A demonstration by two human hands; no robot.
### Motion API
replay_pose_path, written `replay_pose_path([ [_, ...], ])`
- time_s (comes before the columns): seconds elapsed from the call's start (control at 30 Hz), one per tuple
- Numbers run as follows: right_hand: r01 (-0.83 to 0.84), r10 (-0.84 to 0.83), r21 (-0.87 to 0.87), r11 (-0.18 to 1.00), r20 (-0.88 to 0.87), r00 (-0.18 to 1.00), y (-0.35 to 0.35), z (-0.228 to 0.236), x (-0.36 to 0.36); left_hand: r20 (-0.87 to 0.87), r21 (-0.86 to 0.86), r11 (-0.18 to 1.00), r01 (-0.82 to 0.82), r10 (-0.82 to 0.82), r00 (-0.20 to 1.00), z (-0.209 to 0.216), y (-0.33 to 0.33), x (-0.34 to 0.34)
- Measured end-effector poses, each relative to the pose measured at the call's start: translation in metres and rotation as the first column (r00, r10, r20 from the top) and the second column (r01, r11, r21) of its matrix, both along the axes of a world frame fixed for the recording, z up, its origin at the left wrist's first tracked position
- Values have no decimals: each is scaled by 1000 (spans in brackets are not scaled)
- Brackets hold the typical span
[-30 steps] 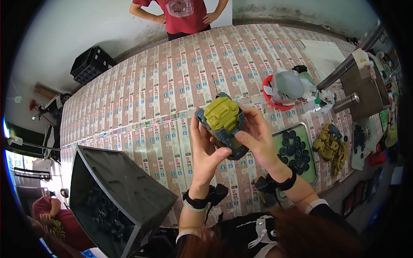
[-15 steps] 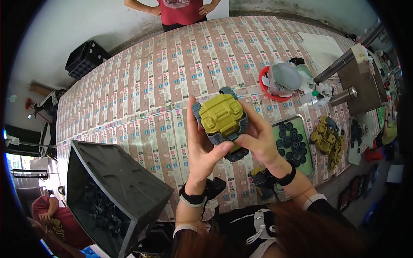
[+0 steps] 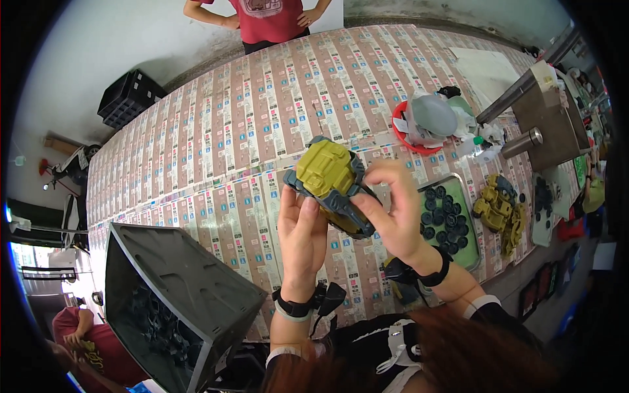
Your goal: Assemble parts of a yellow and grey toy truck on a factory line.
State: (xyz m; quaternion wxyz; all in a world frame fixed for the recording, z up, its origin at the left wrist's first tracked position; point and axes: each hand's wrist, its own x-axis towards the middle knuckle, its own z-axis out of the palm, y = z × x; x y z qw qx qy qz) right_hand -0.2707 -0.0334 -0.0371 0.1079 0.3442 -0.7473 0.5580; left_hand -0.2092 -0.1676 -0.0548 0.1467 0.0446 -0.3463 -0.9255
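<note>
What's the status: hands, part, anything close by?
Left hand and right hand both on the part. Yellow-and-gray plastic part held above the table. Green tray of dark round pieces to its right, not touching.

Long table (image 3: 196, 131) with striped brown-and-white printed covering (image 3: 262, 98). On it, toward the right, lie: one red basin (image 3: 398, 129); one green tray (image 3: 466, 260) of round dark pieces (image 3: 451, 221); one heap of yellow-green and grey parts (image 3: 496, 208); farther back, one pale sheet (image 3: 486, 71).
</note>
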Motion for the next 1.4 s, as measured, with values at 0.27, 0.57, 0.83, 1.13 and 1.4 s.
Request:
replay_pose_path([
  [0.27,61,-70,-75,995,-117,991,-1,17,17,-14,146,989,5,-3,1000,5,2,-2],
  [0.57,1,2,12,1000,-228,974,-3,21,14,13,142,990,-14,12,1000,-1,4,8],
  [0.83,-51,53,14,999,-221,974,5,22,14,-75,81,989,-124,130,989,1,8,16],
  [1.13,-109,115,38,993,-259,959,7,23,13,-164,40,997,-71,77,983,-3,4,20],
  [1.4,-89,73,-34,995,-326,943,6,21,14,-152,28,998,-59,63,986,2,6,20],
])
